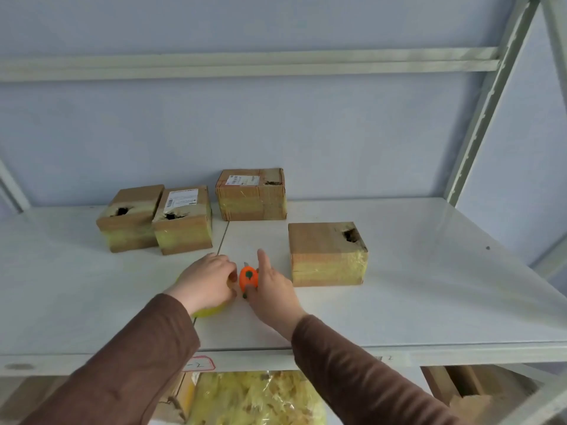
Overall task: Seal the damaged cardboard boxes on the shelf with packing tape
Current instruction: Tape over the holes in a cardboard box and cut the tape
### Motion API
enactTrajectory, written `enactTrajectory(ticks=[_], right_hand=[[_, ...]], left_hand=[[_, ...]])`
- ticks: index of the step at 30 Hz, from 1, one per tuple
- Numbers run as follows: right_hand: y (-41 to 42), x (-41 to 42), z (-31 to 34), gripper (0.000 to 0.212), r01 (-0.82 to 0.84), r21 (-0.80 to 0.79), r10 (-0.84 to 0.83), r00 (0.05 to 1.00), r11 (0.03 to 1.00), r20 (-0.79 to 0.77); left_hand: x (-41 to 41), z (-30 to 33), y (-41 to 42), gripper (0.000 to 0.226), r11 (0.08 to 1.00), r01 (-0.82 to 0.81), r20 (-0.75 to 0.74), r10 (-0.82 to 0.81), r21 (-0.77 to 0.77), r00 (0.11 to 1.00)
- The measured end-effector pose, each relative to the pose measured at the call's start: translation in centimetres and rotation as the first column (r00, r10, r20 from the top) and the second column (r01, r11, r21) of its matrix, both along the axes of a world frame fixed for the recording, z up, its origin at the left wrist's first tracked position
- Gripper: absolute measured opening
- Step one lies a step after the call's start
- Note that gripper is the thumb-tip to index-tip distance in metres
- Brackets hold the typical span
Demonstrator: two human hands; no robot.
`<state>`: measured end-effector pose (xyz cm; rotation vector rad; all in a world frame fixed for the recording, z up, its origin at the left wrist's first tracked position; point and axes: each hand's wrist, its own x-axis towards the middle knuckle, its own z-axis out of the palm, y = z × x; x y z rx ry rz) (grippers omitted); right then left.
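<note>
- Right hand [270,289]: grips a small orange cutter [248,278] with a green button, thumb curled against its near side, forefinger stretched straight forward. A short blade tip shows at the cutter's far end.
- Left hand [208,282]: fingers curled down over a roll of yellowish packing tape [211,311] lying on the shelf; only the roll's near edge shows under the wrist. Fingertips sit just beside the cutter.
- Both forearms wear brown sleeves [147,357].
- Shelf [429,286]: pale grey board on a light metal frame, with a seam running front to back between the hands.
- Box 1 [328,256]: nearest, just right of the right hand, a torn hole at its top right corner, yellowish tape around its lower sides.
- Box 2 [184,222] and box 3 [129,219]: touching side by side at rear left, each with a ragged hole at the top front edge; box 2 carries a white label.
- Box 4 [251,194]: rear centre, against the wall, white label on top, small tear near its right edge.
- Below the shelf: a clear bag of yellow material [254,397] and a red-outlined tag [199,363] on the front rail.
</note>
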<state>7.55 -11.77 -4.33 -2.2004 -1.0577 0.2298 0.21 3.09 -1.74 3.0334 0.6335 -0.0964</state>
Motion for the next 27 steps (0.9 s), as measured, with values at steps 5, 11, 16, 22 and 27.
enactTrajectory(ticks=[5,11,16,22,27], right_hand=[[0.2,0.2,-0.2,0.063,0.065,0.118,-0.044,0.983,0.991,-0.177],[-2.5,1.0,2.1,0.017,0.009,0.344,0.160,0.874,0.939,-0.459],[-5.6,2.3,4.8,0.020,-0.020,0.330,0.133,0.937,0.944,-0.324],[-9.1,3.2,6.3,0.033,0.024,0.223,0.034,0.966,0.975,-0.257],[-10.8,3.8,6.2,0.037,0.297,0.393,0.020,0.776,0.870,-0.631]], left_hand=[[-0.9,-0.8,-0.2,0.026,0.995,0.071,0.192,-0.057,-0.067,0.980],[-1.3,0.7,-2.1,0.023,0.892,0.248,0.464,-0.049,-0.377,0.884],[-0.1,1.9,-5.6,0.011,0.730,0.348,0.532,0.025,-0.588,0.846],[1.9,3.0,-9.7,0.022,0.560,0.436,0.541,0.025,-0.704,0.841],[4.0,3.3,-12.4,0.012,0.629,0.487,0.554,-0.106,-0.606,0.826]])
